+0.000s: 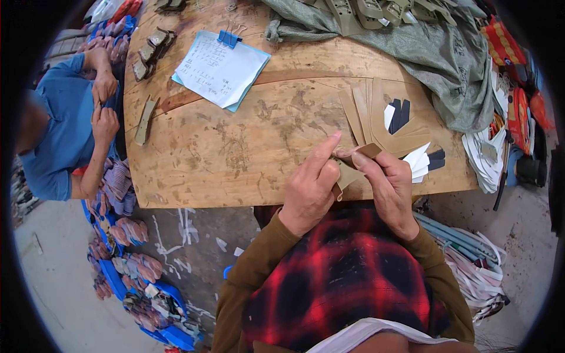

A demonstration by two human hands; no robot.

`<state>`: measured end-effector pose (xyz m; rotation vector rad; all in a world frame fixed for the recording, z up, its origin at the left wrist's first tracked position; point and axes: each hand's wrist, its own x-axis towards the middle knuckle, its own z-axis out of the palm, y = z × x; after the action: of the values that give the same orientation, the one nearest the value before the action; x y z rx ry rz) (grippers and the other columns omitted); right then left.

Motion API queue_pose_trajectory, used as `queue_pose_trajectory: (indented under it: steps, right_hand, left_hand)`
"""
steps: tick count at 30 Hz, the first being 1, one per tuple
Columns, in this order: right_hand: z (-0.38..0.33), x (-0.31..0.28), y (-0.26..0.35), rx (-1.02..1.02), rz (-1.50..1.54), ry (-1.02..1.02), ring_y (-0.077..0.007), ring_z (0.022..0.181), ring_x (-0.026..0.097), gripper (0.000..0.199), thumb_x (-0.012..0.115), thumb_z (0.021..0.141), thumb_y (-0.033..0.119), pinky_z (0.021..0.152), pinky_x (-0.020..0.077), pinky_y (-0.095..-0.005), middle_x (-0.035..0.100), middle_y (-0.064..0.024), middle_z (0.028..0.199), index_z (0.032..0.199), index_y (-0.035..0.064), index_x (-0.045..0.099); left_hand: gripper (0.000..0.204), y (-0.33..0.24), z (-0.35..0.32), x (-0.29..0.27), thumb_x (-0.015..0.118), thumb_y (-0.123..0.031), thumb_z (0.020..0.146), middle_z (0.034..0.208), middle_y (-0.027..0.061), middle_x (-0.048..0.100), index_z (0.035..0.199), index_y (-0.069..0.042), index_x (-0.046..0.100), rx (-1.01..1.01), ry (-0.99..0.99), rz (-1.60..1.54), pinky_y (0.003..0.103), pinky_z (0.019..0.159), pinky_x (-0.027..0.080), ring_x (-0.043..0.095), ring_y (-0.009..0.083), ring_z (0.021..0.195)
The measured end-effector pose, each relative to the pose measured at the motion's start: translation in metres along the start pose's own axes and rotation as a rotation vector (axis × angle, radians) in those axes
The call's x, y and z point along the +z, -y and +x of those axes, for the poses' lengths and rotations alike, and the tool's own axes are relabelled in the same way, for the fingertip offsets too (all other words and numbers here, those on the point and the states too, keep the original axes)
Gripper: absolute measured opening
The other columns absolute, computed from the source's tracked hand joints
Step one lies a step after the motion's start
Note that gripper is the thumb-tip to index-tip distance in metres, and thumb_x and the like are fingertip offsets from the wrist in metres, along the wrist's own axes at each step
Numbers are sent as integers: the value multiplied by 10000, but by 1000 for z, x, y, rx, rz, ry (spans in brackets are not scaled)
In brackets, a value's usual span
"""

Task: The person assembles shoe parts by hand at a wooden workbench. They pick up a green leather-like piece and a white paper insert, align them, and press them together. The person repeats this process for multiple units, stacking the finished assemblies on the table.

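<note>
At the table's near edge, my left hand (312, 185) and my right hand (389, 188) come together on one small khaki-and-brown piece (349, 175), which looks like a shoe strap. My right thumb and fingers pinch its brown upper band (368, 150). The left fingers close on its other side, with the index finger stretched out past it. Part of the piece is hidden under my fingers. Just beyond my right hand lies a fan of flat tan strips (371, 109). Dark strips (401, 115) and white strips (418, 163) lie around it.
Clipped handwritten sheets (218, 70) lie on the wooden table (235, 170). Finished-looking khaki pieces (154, 52) sit at the far left, more on a grey-green sack (435, 70) at the far right. Another person (70, 129) works at the left. Blue crates and bundled strips (471, 253) stand below.
</note>
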<state>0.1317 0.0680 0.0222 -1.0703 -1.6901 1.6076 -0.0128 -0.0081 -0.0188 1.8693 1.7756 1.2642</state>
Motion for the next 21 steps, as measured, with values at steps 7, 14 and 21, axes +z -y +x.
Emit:
queue_pose_trajectory:
  steps: [7, 14, 21]
  right_hand:
    - [-6, -4, 2, 120, 183, -15, -93, 874, 592, 261, 505, 998, 115, 803, 474, -232, 687, -50, 961, 1107, -48, 677]
    - [-6, -13, 15, 130, 292, -47, -149, 934, 640, 352, 434, 1023, 188, 882, 515, -310, 688, -124, 1071, 1207, -42, 628]
    - [20, -21, -25, 150, 319, 227, -89, 803, 596, 229, 558, 987, 118, 747, 483, -236, 642, -43, 913, 1112, -33, 676]
  left_hand:
    - [310, 7, -4, 12, 661, 23, 689, 1173, 127, 614, 943, -51, 498, -27, -7, 63, 395, 736, 543, 653, 323, 940]
    - [172, 0, 0, -1, 625, -35, 843, 1030, 157, 640, 988, -37, 533, -160, 118, 120, 409, 684, 512, 636, 355, 852]
    - [262, 3, 6, -16, 557, -220, 977, 981, 211, 637, 1138, -15, 554, -485, 280, -466, 425, 753, 495, 635, 393, 877]
